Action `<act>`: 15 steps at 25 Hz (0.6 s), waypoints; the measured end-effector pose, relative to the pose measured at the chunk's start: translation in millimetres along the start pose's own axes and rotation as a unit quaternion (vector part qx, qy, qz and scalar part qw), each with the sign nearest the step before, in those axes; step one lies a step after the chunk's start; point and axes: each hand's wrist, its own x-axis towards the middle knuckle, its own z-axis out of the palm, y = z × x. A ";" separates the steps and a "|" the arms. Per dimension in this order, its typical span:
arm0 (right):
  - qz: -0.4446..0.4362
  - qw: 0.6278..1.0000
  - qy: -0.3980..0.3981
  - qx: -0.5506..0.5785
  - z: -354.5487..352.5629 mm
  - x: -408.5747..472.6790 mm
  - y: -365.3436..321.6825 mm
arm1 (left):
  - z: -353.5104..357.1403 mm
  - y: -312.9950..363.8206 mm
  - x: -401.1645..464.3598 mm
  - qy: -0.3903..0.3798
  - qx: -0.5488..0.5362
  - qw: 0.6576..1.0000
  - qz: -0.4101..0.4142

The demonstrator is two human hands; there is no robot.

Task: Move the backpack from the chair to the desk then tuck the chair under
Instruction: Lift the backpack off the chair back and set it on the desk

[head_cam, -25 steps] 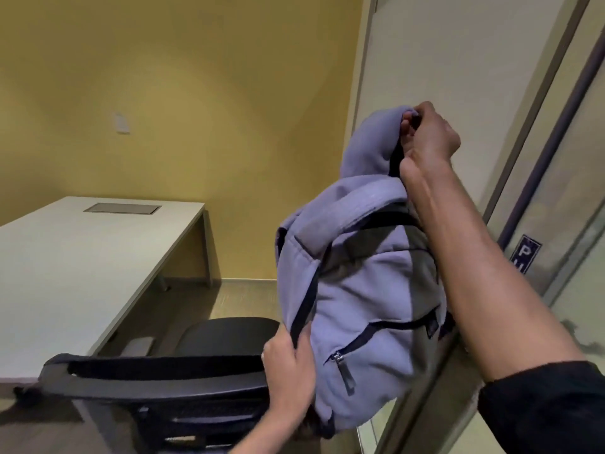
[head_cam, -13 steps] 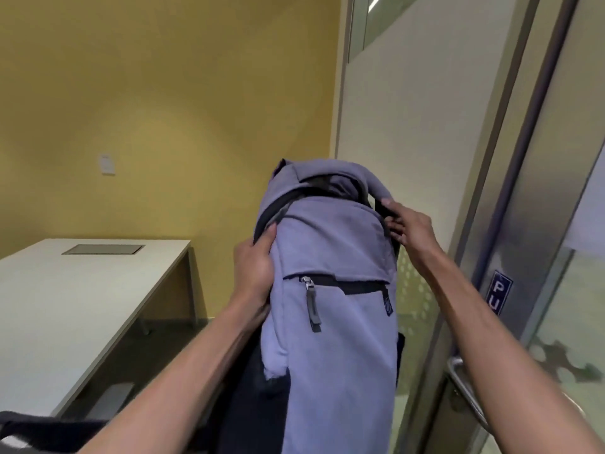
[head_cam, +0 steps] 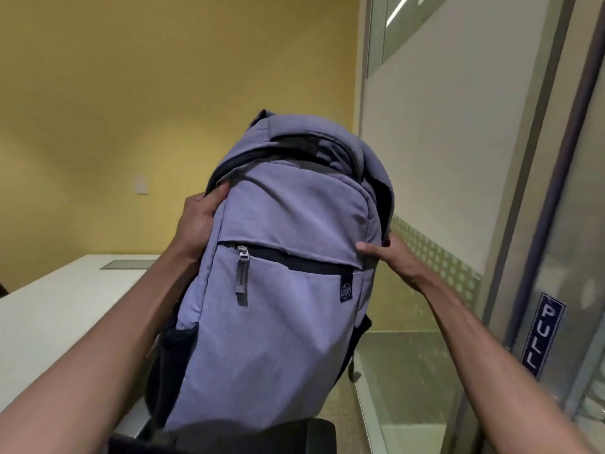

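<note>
1. Lavender-grey backpack (head_cam: pixel 281 290) held up in the air, upright, front pocket facing the camera, so it is clear of the chair (head_cam: pixel 229 435), whose dark edge shows right below the backpack's bottom
2. Left hand (head_cam: pixel 199 224) closed on the backpack's left upper edge, thumb on the front panel, fingers wrapped behind out of sight; likely there to steer the top
3. Right hand (head_cam: pixel 389 253) clamps the backpack's right side at pocket height, thumb pressed on the front, other fingers hidden behind; two-sided grip probably keeps the soft bag from sagging or swinging
4. White desk (head_cam: pixel 49 316) sits left of the backpack, partly behind the left forearm; backpack not on it yet, no contact seen
5. Glass door with blue PULL sign (head_cam: pixel 541 339) just right of the backpack, so the carry should go left, away from it
6. Judgement: transfer step in hand, chair tuck not started; next needs a leftward swing and a set-down on the desk
</note>
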 end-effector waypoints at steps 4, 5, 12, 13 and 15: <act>0.014 0.985 -0.005 0.169 34.1 13.3 10.8 | -28.8 -11.3 7.3 0.003 0.029 1.000 -0.009; 0.026 0.978 0.035 0.202 40.4 18.7 13.5 | -37.1 -15.7 9.2 0.006 0.030 0.999 -0.014; -0.050 0.952 0.151 0.262 58.4 19.8 15.6 | -78.7 -35.1 15.7 0.039 0.024 0.999 -0.020; -0.076 0.952 0.152 0.254 63.4 16.9 18.9 | -84.4 -37.1 15.6 0.030 -0.008 0.999 -0.031; -0.128 0.962 0.155 0.185 75.0 8.3 26.3 | -93.8 -39.7 15.8 -0.006 -0.079 0.995 -0.055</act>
